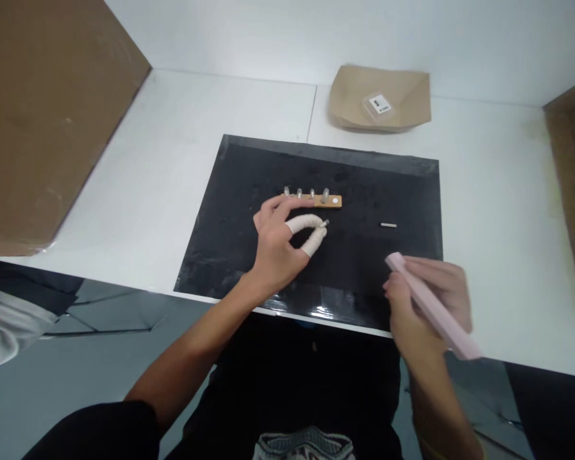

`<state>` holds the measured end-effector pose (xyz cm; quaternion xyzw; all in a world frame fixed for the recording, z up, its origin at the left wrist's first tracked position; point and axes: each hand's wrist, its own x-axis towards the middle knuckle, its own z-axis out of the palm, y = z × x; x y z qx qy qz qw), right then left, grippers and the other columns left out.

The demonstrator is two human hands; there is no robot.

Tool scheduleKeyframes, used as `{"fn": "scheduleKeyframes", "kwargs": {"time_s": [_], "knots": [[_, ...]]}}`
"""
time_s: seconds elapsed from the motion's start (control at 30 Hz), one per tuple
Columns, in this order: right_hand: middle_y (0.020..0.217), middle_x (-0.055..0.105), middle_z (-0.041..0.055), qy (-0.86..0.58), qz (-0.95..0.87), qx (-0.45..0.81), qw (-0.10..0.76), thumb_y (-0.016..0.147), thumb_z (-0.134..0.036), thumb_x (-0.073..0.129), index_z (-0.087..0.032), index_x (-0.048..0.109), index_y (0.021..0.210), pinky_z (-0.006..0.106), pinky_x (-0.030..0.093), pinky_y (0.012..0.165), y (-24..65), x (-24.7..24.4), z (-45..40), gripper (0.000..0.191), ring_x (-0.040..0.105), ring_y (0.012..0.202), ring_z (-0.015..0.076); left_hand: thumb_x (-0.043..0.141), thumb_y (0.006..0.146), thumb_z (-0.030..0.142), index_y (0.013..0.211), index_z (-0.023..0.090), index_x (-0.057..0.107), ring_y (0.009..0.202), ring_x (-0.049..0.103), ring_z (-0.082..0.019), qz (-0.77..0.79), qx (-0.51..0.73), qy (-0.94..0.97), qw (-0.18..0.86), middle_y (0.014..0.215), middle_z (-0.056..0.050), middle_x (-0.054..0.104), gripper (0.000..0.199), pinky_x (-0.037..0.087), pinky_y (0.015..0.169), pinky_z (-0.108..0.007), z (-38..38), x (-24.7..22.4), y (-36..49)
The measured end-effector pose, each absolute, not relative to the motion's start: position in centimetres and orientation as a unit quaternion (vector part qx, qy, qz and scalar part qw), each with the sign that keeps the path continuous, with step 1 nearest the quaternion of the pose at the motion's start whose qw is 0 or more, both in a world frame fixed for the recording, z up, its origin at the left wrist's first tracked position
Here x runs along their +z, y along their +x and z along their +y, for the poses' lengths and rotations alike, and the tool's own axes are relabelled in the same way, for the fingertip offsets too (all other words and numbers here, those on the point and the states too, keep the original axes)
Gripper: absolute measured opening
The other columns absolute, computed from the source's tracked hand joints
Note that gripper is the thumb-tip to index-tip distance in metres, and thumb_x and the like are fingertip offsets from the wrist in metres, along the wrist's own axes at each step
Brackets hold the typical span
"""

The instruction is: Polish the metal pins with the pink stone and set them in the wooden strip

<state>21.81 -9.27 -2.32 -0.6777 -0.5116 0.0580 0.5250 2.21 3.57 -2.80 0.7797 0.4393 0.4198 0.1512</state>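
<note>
My left hand [282, 243] has white covers on the thumb and index finger. Those two fingertips pinch a small pale piece with a dark end [324, 223]. The other fingers of this hand rest over a narrow wooden strip [328, 202], partly hiding it. Several small clear, rounded pieces [325, 194] stand along the strip, and a white dot marks its right end. My right hand [421, 300], a little blurred, is wrapped round a long pale pink bar-shaped tool [436, 306] at the mat's right front corner. Beyond it lies a short pale rod with a dark end [388, 225].
A shiny black mat [354, 268] covers the middle of the white table [498, 211]. Behind it sits a brown paper tray [412, 96] holding a small clear case [377, 107] with a label. Brown cardboard panels [52, 128] stand at the left and right.
</note>
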Motion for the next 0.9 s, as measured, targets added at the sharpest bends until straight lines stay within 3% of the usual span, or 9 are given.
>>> {"fn": "scheduleKeyframes", "kwargs": {"time_s": [0.33, 0.57, 0.9], "knots": [[0.108, 0.069, 0.0054, -0.694, -0.462, 0.106, 0.542, 0.096, -0.023, 0.075, -0.021, 0.072, 0.102, 0.04, 0.064, 0.08, 20.1, -4.1, -10.0, 0.008, 0.071, 0.089, 0.0184, 0.079, 0.092, 0.019, 0.089, 0.025, 0.077, 0.125, 0.06, -0.037, 0.512, 0.425, 0.744, 0.064, 0.125, -0.007, 0.079, 0.007, 0.032, 0.109, -0.062, 5.9, -3.1, 7.0], [0.107, 0.068, 0.0041, -0.668, -0.471, 0.123, 0.562, 0.094, -0.019, 0.075, -0.022, 0.071, 0.102, 0.037, 0.063, 0.077, 20.3, -4.1, -9.7, 0.01, 0.071, 0.093, 0.0181, 0.08, 0.091, 0.018, 0.093, 0.026, 0.074, 0.123, 0.064, -0.04, 0.536, 0.44, 0.72, -0.027, 0.124, -0.005, 0.081, 0.01, 0.035, 0.1, -0.062, 4.7, -3.8, 8.7], [0.109, 0.068, 0.0029, -0.663, -0.492, 0.139, 0.547, 0.095, -0.014, 0.073, -0.023, 0.07, 0.105, 0.034, 0.06, 0.084, 20.3, -3.9, -9.8, 0.013, 0.069, 0.098, 0.0152, 0.078, 0.093, 0.021, 0.098, 0.026, 0.075, 0.129, 0.063, -0.039, 0.554, 0.42, 0.718, -0.037, 0.129, -0.008, 0.08, 0.008, 0.035, 0.103, -0.059, 4.9, -3.7, 8.9]]}}
